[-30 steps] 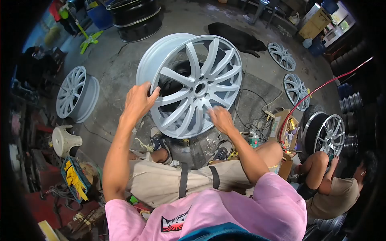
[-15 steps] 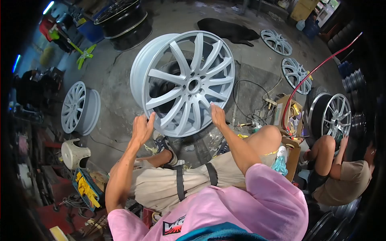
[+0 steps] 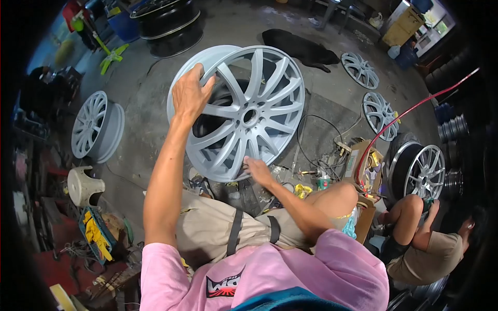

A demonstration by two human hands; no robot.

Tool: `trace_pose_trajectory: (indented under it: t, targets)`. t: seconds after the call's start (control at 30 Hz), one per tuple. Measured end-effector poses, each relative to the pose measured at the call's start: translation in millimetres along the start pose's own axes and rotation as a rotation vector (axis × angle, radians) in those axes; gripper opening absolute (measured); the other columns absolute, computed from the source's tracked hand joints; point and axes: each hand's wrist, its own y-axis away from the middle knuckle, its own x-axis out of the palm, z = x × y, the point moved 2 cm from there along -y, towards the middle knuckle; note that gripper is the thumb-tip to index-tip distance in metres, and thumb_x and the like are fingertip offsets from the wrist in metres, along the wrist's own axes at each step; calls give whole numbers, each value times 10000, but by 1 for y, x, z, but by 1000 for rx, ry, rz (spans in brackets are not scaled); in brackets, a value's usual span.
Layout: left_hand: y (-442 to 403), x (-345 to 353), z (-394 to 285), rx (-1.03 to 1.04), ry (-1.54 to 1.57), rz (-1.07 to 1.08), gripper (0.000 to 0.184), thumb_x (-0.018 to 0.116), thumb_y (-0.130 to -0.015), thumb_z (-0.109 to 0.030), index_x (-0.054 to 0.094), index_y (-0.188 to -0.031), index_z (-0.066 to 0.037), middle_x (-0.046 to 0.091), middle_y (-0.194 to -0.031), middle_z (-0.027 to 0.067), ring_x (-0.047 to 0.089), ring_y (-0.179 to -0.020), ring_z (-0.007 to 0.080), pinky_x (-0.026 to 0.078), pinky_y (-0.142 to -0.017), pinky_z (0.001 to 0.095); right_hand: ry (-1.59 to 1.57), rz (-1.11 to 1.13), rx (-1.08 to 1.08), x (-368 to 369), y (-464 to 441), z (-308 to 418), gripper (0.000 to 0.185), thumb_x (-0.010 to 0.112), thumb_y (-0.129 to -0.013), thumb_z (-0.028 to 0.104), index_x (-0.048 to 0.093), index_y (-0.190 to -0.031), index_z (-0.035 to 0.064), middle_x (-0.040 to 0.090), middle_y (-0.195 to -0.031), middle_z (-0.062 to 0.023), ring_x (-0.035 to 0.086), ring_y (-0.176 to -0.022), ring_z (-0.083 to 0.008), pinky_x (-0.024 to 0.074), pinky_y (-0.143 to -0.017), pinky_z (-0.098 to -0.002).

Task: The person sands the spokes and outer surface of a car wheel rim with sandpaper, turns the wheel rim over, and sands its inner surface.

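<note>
A light grey multi-spoke car wheel rim [image 3: 250,98] stands tilted on the floor in front of me, its spoked face toward me. My left hand [image 3: 191,96] is at the upper left of its outer lip, fingers curled over the edge and thumb apart on the near side. My right hand [image 3: 258,172] holds the lower edge of the rim, thumb on the face and fingers partly hidden, slightly blurred. Behind the spokes a dark round shape is partly visible.
Another grey rim [image 3: 96,127] stands at left near a white stool [image 3: 85,185]. At right are flat rims [image 3: 359,71], a cardboard box [image 3: 357,160], a red hose [image 3: 420,99] and a seated person [image 3: 430,249] with a wheel. A black dog-like shape [image 3: 300,47] lies behind.
My left hand has moved up from the rim's lower left to its upper left. My right hand has slid left and down along the lower edge. The rim looks slightly turned.
</note>
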Motion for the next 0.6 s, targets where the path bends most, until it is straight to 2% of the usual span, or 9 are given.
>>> trace_pose_trajectory:
  t: [0.07,0.13,0.2,0.23,0.3,0.37,0.4,0.47,0.6]
  targets:
    - [6,5,8,32,26,-44,221,722,-897,-181,618,-985,-7,692,-967,219,664,-883,453,503,-715,510,803,184,-404,-23,15,64,429,481,-1087,360,723,-1191,21,718,-1151,-196,709,-934,-332,574,-793,-386]
    - [7,7,19,61,44,-100,212,726,-878,-114,630,-1029,-2,689,-1043,228,660,-934,455,511,-739,505,1172,-7,-537,-30,32,145,337,513,-1078,264,740,-1175,36,758,-1044,-182,721,-1037,-311,572,-900,-353]
    - [4,16,21,114,189,-9,299,711,-861,-35,637,-1149,1,656,-1167,251,642,-988,463,517,-794,499,1247,-183,-995,-26,31,209,263,567,-1039,185,725,-1199,48,726,-989,-166,694,-950,-346,562,-829,-417]
    - [4,19,26,112,259,48,424,687,-867,-24,631,-1287,-26,673,-1152,263,652,-985,458,520,-848,479,1218,-176,-1061,-14,33,243,264,600,-1016,187,720,-1215,63,685,-982,-142,661,-924,-335,541,-815,-440]
    - [6,16,22,74,275,102,477,657,-869,-10,616,-1343,-48,681,-1156,263,666,-959,419,523,-851,458,1185,-178,-1137,-2,21,283,276,634,-993,190,715,-1231,78,645,-976,-119,627,-898,-324,520,-802,-463]
    - [8,5,18,34,279,144,534,627,-871,4,600,-1400,-70,689,-1160,263,680,-932,380,526,-855,437,1532,-30,-1397,13,2,300,350,643,-947,172,668,-1288,97,574,-1038,-74,575,-952,-259,493,-784,-389]
    - [9,0,13,-32,322,199,586,582,-846,24,586,-1423,-78,671,-1209,280,675,-1017,406,512,-917,436,1526,-31,-1408,11,-13,310,350,643,-947,172,668,-1288,97,574,-1038,-74,575,-952,-259,493,-784,-389]
    - [5,-6,10,-101,364,248,640,537,-820,43,572,-1446,-85,653,-1259,297,669,-1102,432,498,-980,435,1975,167,-1535,3,-41,321,445,610,-930,158,621,-1374,135,551,-1089,-36,543,-985,-205,451,-827,-351]
    - [7,-1,17,-183,415,373,654,522,-821,18,558,-1464,-92,667,-1275,275,671,-1098,406,488,-994,404,1759,-200,-1602,24,-39,381,370,587,-923,150,672,-1283,122,583,-1167,-32,547,-999,-195,444,-800,-370]
